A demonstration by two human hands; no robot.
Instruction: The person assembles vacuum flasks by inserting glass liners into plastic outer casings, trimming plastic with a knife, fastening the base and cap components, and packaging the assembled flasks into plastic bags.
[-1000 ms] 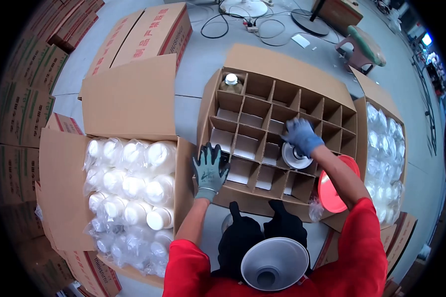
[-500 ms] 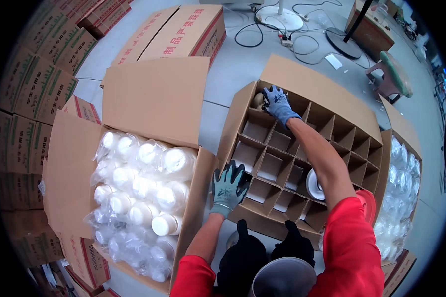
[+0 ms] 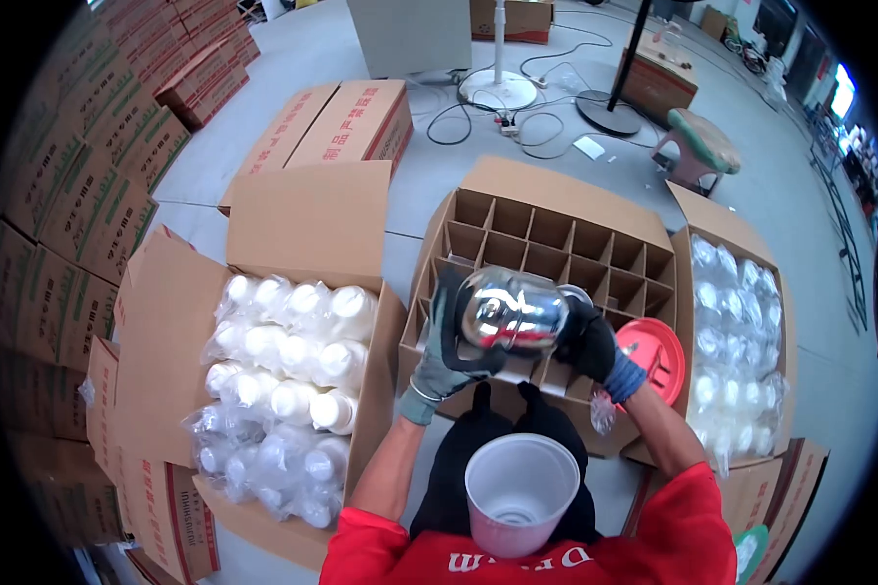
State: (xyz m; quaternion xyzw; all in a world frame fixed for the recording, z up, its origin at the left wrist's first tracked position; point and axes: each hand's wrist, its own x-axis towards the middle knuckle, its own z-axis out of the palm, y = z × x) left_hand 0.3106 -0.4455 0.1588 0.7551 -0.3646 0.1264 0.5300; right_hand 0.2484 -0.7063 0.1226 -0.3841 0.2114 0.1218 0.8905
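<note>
A shiny, mirror-silver bottle lies sideways between my hands, above the near part of a divided carton. My left hand, in a grey-green glove with dark fingers, wraps its left end. At the opposite end, the dark gloved fingers of my right hand close round it. Behind the bottle, a white round thing shows partly in the carton's cells. A whitish plastic tub stands in my lap. Close to my right wrist is a red round plastic piece.
To the left, an open carton holds several bagged white-capped bottles. Another open carton with bagged things stands at the right. Stacked cartons line the left side. Cables, a stand base and a stool are farther back.
My right hand has come back from the carton's far-left cell, and my left hand has left its near-left edge. Both now hold the silver bottle. The camera view has shifted.
</note>
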